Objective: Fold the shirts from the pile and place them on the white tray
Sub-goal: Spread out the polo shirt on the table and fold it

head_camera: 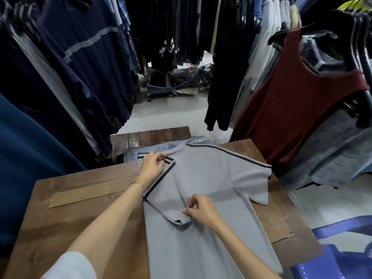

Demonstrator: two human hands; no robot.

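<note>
right hand (201,210) nearest, forearm reaching in from lower right, wrist bent, thumb and fingers pinched shut on the tip of the folded-in sleeve (167,206) of the shirt (201,178). left hand (152,167) farther out, forearm stretched diagonally from lower left, thin bracelet (138,184) at the wrist, fingers curled closed on the striped shoulder edge near the collar. shirt grey with dark trim, spread flat on the wooden surface (80,208), hem toward the camera, other sleeve lying out flat to the right. beyond the collar, a bagged garment (132,154) partly under the shirt. farther off, hanging clothes (80,57) on both sides, a maroon top (291,109) at right, pale floor (171,113) between.
</note>
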